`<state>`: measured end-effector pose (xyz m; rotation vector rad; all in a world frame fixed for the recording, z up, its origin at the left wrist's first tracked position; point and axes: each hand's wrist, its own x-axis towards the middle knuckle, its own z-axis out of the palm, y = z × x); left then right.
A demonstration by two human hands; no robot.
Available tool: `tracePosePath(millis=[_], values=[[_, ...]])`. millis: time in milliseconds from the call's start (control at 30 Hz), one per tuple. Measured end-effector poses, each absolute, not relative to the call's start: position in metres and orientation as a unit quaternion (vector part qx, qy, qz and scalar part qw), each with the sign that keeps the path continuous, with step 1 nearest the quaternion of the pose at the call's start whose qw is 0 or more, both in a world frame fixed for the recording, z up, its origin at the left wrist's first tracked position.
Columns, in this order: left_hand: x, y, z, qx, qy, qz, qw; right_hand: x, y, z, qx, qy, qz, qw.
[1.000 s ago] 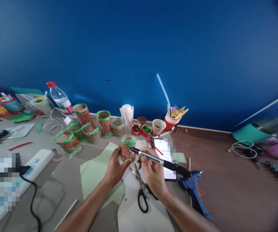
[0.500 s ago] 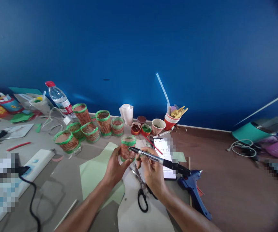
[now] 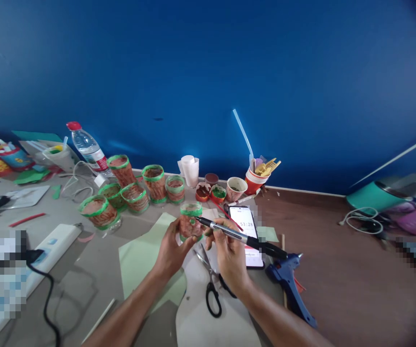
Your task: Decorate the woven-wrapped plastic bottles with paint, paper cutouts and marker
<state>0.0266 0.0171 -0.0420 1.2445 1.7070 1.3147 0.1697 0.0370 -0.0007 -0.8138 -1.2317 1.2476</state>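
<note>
My left hand (image 3: 171, 250) is closed around the lower left side of a small clear cup (image 3: 188, 225), painted brown with green bands at rim and base. A small green spot shows on the cup's front. Between the fingers of my right hand (image 3: 229, 253) is a black and silver marker pen (image 3: 234, 233), its tip pointing left, at or very near that spot; I cannot tell whether it touches. Scissors (image 3: 213, 299) with black handles lie below the hands. Under the left wrist is pale green paper (image 3: 139, 258).
Several brown and green cups (image 3: 99, 212) stand at the back left by a water bottle (image 3: 91, 149). A phone (image 3: 254, 262) and a blue glue gun (image 3: 294, 289) lie to the right. A power strip (image 3: 61, 241) is at the left; paint pots (image 3: 218, 193) stand behind.
The marker's tip has shifted slightly right and up on the cup, and the green spot now shows beside it. Both hands keep their grip.
</note>
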Motion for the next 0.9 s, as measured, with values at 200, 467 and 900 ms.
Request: tracePosePath(millis=[200, 467, 900], values=[[0.027, 0.017, -0.039, 0.472, 0.642, 0.505, 0.331, 0.170, 0.037, -0.003, -0.315, -0.511, 0.552, 0.578], [0.025, 0.017, -0.040, 0.478, 0.643, 0.500, 0.328, 0.170, 0.032, -0.006, -0.317, -0.514, 0.557, 0.569], [0.026, 0.017, -0.041, 0.501, 0.666, 0.489, 0.256, 0.172, 0.030, -0.016, -0.344, -0.598, 0.500, 0.524]])
